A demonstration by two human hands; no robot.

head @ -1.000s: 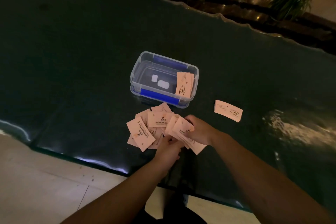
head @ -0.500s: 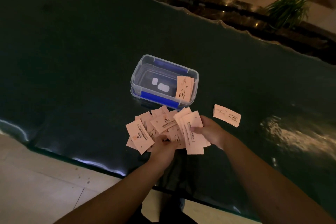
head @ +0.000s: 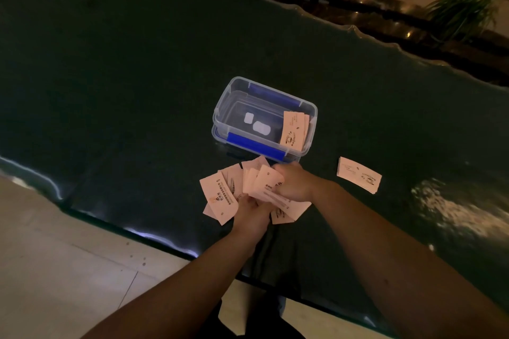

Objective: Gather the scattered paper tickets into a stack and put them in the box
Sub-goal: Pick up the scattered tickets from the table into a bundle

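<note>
A loose fan of several pink paper tickets [head: 220, 195] lies on the dark table just in front of the clear plastic box [head: 220, 107] with blue clips. My left hand [head: 252, 213] grips the near edge of the fan. My right hand [head: 293, 181] closes over its right side, fingers wrapped on some tickets. A small stack of tickets [head: 293, 129] leans inside the box against its right wall. Another small ticket stack [head: 358, 175] lies alone on the table to the right of my hands.
The dark glossy table [head: 137, 91] has a wavy far edge and a near edge over a pale tiled floor [head: 55, 270]. Potted plants [head: 462, 8] stand beyond the table. A bright reflection [head: 454, 209] glares at right.
My right hand has slid left and forward over the fan, pushing the tickets closer together. The left hand stays on the near edge. The box and the lone stack have not moved.
</note>
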